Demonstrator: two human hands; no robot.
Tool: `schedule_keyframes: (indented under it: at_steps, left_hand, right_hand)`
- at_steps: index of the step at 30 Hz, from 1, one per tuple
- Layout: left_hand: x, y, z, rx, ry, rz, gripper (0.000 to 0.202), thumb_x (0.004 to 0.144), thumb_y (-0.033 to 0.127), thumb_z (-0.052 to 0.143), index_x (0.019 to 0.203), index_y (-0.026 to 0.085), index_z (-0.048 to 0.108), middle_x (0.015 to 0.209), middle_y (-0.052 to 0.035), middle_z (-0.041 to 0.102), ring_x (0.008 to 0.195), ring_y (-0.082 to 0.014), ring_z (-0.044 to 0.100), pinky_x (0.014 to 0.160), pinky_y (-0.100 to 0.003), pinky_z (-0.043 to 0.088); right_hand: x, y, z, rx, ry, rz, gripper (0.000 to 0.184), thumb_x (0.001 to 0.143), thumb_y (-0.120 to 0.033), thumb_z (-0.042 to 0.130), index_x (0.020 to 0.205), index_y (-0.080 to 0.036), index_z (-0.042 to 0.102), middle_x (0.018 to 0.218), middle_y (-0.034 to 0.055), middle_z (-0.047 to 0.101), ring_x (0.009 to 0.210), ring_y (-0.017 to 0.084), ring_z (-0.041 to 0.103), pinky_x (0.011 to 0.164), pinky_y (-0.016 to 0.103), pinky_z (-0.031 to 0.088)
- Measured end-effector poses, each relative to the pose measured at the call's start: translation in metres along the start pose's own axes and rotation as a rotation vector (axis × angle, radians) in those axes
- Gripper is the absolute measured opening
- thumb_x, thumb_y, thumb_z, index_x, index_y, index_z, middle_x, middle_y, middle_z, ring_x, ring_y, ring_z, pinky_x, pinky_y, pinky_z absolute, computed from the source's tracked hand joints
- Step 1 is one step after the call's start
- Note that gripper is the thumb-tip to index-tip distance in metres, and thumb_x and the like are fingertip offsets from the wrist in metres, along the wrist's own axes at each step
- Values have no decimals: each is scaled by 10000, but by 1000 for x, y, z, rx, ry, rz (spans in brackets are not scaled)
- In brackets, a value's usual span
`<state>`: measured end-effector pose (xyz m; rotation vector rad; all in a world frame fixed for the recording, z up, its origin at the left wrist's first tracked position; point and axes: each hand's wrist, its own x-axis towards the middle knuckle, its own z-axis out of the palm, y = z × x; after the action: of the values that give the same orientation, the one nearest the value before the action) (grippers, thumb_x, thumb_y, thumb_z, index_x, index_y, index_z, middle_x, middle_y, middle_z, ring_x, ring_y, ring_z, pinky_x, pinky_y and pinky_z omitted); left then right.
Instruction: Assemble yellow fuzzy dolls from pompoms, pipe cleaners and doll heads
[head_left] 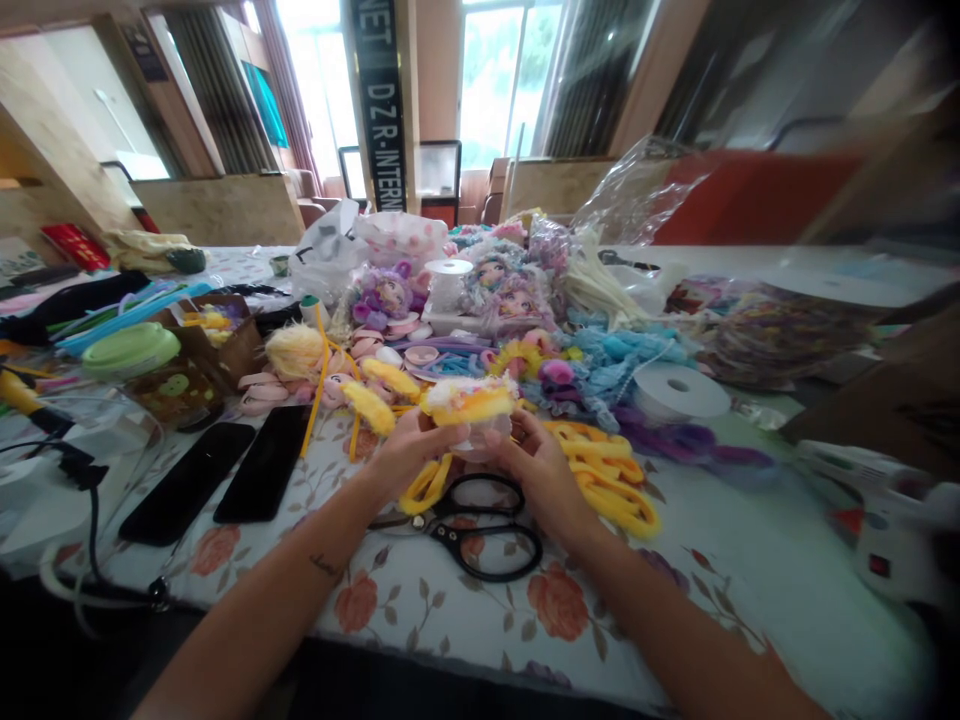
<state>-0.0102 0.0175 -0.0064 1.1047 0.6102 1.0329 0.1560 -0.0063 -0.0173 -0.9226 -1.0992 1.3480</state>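
Observation:
My left hand (409, 455) and my right hand (536, 470) together grip a small doll head with fluffy yellow hair (471, 402), held just above the table's front middle. Both hands have fingers wrapped round it. Black-handled scissors (480, 525) lie on the floral tablecloth (465, 600) directly under my hands. Yellow chenille loops (611, 480) lie to the right of my right hand, and one yellow loop (426, 487) sits under my left hand.
Two black phones (225, 475) lie at the left. A white tape roll (679, 392) sits at the right, a glue gun (877, 500) further right. Doll heads (495, 285), pink parts, blue and purple yarn and plastic bags crowd the table's back. A green-lidded jar (142, 365) stands left.

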Motion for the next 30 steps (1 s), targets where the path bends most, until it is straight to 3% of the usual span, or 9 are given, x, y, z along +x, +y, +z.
schedule_keyframes:
  at_steps: [7, 9, 12, 14, 18, 23, 30]
  left_hand:
    - [-1, 1, 0, -87, -42, -50, 428, 705, 300, 744, 1093, 152, 642, 1022, -105, 689, 946, -247, 649, 828, -351, 509]
    - [-1, 1, 2, -88, -11, -14, 453, 694, 299, 752, 1108, 159, 631, 993, -97, 693, 964, -254, 643, 854, -372, 500]
    - [0, 1, 6, 4, 96, 124, 460, 685, 262, 755, 1112, 155, 622, 928, -77, 698, 985, -250, 628, 881, -372, 483]
    - [0, 2, 9, 99, 174, 204, 507, 646, 224, 778, 1119, 149, 610, 925, -73, 696, 975, -247, 624, 877, -367, 482]
    - [-1, 1, 14, 205, 313, 236, 643, 542, 202, 828, 1133, 158, 579, 1006, -79, 685, 978, -255, 614, 858, -362, 484]
    - [-4, 0, 18, 400, 500, 247, 724, 498, 215, 849, 1154, 192, 542, 976, -49, 682, 1097, -267, 558, 929, -356, 426]
    - [-7, -6, 17, 547, 560, 312, 776, 503, 277, 855, 1195, 218, 509, 1094, -53, 635, 1149, -271, 513, 979, -357, 381]
  right_hand:
    - [1, -1, -1, -146, 72, -64, 433, 734, -432, 700, 1098, -240, 568, 1055, 46, 659, 912, 229, 640, 743, 354, 549]
    - [-2, -6, -1, -348, 217, -207, 436, 727, -439, 699, 1097, -243, 578, 1082, 65, 639, 926, 244, 618, 764, 383, 529]
    - [-8, -15, 1, -695, 367, -512, 208, 790, -388, 633, 931, -237, 653, 959, 72, 644, 887, 242, 595, 790, 388, 487]
    - [-12, -17, 4, -793, 288, -580, 145, 834, -357, 582, 857, -247, 674, 856, 57, 658, 791, 221, 600, 739, 366, 481]
    - [-14, -13, 9, -790, 115, -452, 137, 817, -372, 619, 843, -253, 681, 733, 17, 688, 617, 184, 594, 610, 319, 460]
    - [-13, -10, 9, -801, 88, -433, 182, 866, -335, 536, 862, -236, 690, 669, 15, 689, 579, 184, 616, 580, 301, 457]
    - [-12, -7, 3, -973, 127, -563, 166, 810, -234, 541, 788, -226, 706, 663, 23, 704, 579, 184, 625, 568, 288, 455]
